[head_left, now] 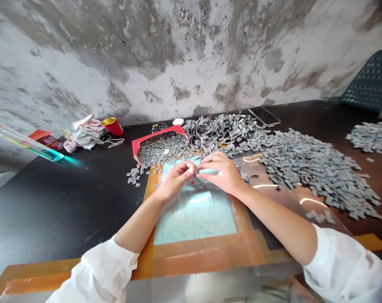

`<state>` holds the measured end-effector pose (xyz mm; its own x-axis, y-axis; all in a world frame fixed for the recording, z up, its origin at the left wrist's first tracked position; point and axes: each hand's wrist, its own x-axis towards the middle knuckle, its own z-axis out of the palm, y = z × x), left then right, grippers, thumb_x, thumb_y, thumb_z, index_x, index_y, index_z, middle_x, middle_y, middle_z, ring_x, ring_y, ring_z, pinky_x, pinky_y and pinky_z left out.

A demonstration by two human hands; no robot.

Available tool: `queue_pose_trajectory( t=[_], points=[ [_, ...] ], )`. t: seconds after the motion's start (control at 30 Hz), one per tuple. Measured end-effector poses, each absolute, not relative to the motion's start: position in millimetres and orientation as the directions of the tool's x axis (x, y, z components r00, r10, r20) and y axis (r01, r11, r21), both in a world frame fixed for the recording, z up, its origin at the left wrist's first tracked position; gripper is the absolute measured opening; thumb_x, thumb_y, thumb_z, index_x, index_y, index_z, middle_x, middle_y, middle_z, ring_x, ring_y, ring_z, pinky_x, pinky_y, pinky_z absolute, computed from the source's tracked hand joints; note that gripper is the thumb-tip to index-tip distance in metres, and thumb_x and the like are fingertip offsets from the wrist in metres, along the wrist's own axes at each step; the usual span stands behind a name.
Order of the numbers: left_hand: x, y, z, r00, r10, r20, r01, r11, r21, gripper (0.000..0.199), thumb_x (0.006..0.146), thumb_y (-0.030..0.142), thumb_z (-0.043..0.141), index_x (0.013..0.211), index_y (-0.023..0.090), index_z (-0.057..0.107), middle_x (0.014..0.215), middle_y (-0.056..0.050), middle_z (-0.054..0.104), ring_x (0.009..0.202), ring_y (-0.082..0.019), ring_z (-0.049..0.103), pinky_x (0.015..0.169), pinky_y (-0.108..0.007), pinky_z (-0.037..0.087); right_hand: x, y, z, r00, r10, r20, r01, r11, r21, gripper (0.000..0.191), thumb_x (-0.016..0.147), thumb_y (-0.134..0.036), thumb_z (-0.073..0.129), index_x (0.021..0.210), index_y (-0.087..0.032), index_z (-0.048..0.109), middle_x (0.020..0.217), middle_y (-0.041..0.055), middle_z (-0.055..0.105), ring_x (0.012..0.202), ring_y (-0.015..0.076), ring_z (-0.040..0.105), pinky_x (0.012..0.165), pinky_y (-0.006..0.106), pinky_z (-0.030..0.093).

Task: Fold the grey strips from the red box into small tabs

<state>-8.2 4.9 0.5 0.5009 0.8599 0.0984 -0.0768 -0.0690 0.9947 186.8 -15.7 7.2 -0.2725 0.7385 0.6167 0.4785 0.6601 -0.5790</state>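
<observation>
My left hand (175,181) and my right hand (221,172) meet above a pale blue glass-like panel (194,219) edged with orange tape. Their fingertips pinch a small grey piece (197,171), which is too small to identify exactly. Just beyond my left hand lies a red-rimmed box lid (161,145) filled with similar grey pieces. A large spread of grey pieces (314,172) lies to the right of my right hand. A tangle of uncut grey strips (219,130) lies behind my hands.
A transparent plastic sheet (273,189) lies under my right forearm. A phone (264,116), a red cup (112,126) and a cloth bundle (86,136) stand along a stained concrete wall (191,50). A second grey pile (372,136) and a perforated grey crate (370,80) are at far right.
</observation>
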Motion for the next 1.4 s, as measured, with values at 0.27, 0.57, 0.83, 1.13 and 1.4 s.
queue_pose_trajectory(
  t=[0.27, 0.57, 0.83, 1.13, 1.4],
  points=[
    [-9.7, 5.9, 4.4, 0.452, 0.869, -0.201, 0.064, 0.192, 0.979, 0.035, 0.071, 0.039, 0.076, 0.082, 0.016, 0.052, 0.070, 0.000, 0.064, 0.061, -0.011, 0.063, 0.058, -0.022, 0.053, 189.6, -12.3, 3.9, -0.270, 0.711, 0.649, 0.496, 0.681, -0.540, 0.014, 0.076, -0.030, 0.073, 0.088, -0.024, 0.075, 0.090, 0.0035, 0.070, 0.090, 0.0188, 0.056, 0.084, 0.035, 0.046],
    [-10.9, 6.5, 4.8, 0.441, 0.875, -0.202, 0.040, 0.206, 0.978, 0.047, 0.065, 0.034, 0.081, 0.089, 0.019, 0.044, 0.064, 0.002, 0.066, 0.051, -0.009, 0.059, 0.052, -0.020, 0.049, 188.6, -12.1, 1.1, -0.334, 0.678, 0.654, 0.480, 0.720, -0.501, 0.015, 0.078, -0.031, 0.072, 0.091, -0.025, 0.075, 0.092, 0.0034, 0.069, 0.091, 0.0192, 0.055, 0.085, 0.035, 0.045],
    [-11.3, 6.4, 5.3, 0.427, 0.904, 0.014, 0.036, -0.033, 0.999, 0.043, 0.069, 0.021, 0.075, 0.084, 0.021, 0.035, 0.064, 0.004, 0.067, 0.051, -0.011, 0.060, 0.051, -0.022, 0.050, 186.1, -14.9, 0.1, -0.339, 0.695, 0.635, 0.549, 0.694, -0.466, 0.017, 0.078, -0.033, 0.071, 0.092, -0.025, 0.076, 0.085, 0.0040, 0.068, 0.083, 0.0188, 0.051, 0.077, 0.033, 0.043],
    [-12.1, 4.3, 3.4, 0.340, 0.933, 0.120, 0.113, -0.167, 0.979, 0.034, 0.069, 0.019, 0.075, 0.084, 0.020, 0.045, 0.065, 0.003, 0.065, 0.056, -0.012, 0.060, 0.055, -0.023, 0.049, 181.3, -17.6, 4.3, -0.308, 0.880, 0.362, 0.339, 0.458, -0.822, 0.014, 0.080, -0.027, 0.068, 0.092, -0.023, 0.074, 0.089, 0.0017, 0.072, 0.079, 0.0150, 0.063, 0.074, 0.028, 0.047],
    [-12.9, 0.6, 3.6, 0.333, 0.902, 0.276, 0.267, -0.370, 0.890, 0.036, 0.069, 0.028, 0.078, 0.102, 0.020, 0.067, 0.083, -0.004, 0.068, 0.078, -0.016, 0.065, 0.069, -0.024, 0.054, 179.4, -11.8, -4.3, -0.222, 0.961, 0.167, 0.052, 0.183, -0.982, 0.025, 0.074, -0.029, 0.069, 0.098, -0.019, 0.069, 0.084, 0.0027, 0.069, 0.075, 0.0137, 0.062, 0.072, 0.027, 0.048]
  ],
)
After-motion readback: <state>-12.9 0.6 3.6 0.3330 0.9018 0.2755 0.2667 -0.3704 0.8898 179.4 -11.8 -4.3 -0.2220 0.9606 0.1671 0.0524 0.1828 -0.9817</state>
